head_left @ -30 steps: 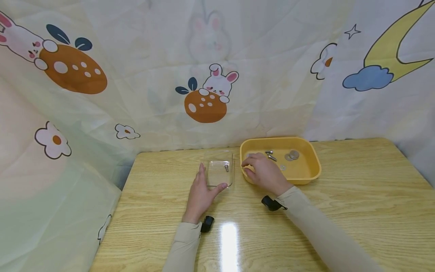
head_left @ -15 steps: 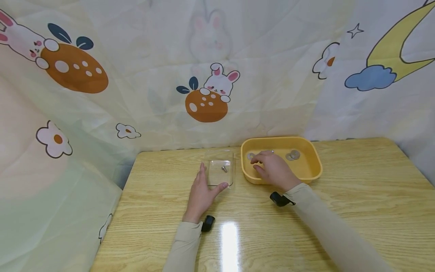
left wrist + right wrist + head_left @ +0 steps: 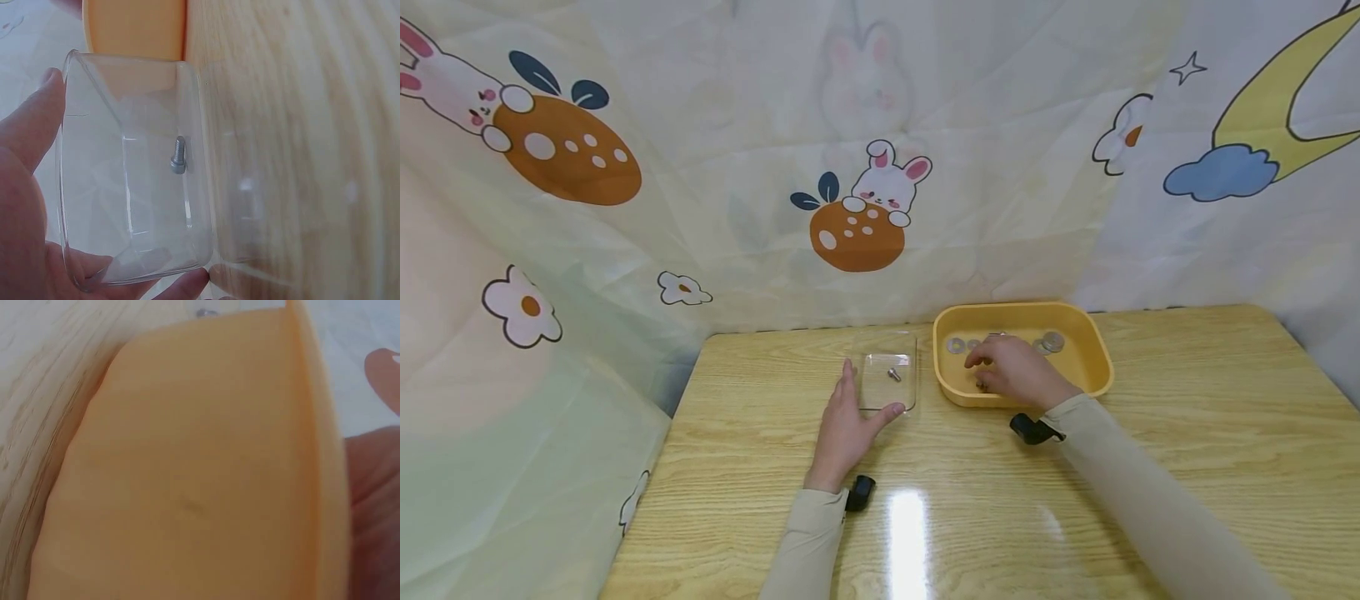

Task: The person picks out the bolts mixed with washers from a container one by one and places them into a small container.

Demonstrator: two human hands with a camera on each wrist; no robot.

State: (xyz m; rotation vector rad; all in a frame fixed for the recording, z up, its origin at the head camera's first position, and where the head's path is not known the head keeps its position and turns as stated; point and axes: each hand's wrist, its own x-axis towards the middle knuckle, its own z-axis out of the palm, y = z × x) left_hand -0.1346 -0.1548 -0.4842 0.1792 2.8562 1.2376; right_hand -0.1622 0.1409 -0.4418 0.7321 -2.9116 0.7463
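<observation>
My left hand (image 3: 842,429) grips a small clear plastic box (image 3: 140,262), thumb at its near rim and fingers along its left side. A single socket-head screw (image 3: 179,155) lies inside. My right hand (image 3: 1022,371) reaches over the near rim into a yellow tray (image 3: 1093,358), its fingers bent down. A small dark bit (image 3: 981,386) shows by the thumb tip; I cannot tell whether it is held. Washers (image 3: 955,345) lie at the tray's left end, and round metal discs (image 3: 1053,342) to the right. The right wrist view shows mostly the tray's outer wall (image 3: 187,456).
Both containers stand near the back edge of a wooden table (image 3: 1210,433), the box left of the tray. A printed cloth (image 3: 1000,208) hangs right behind them. Part of another screw (image 3: 997,334) shows behind the right hand.
My right hand has moved to the right within the tray, uncovering the washers at its left end. The screw in the clear box has shifted and turned. My left hand stays in place.
</observation>
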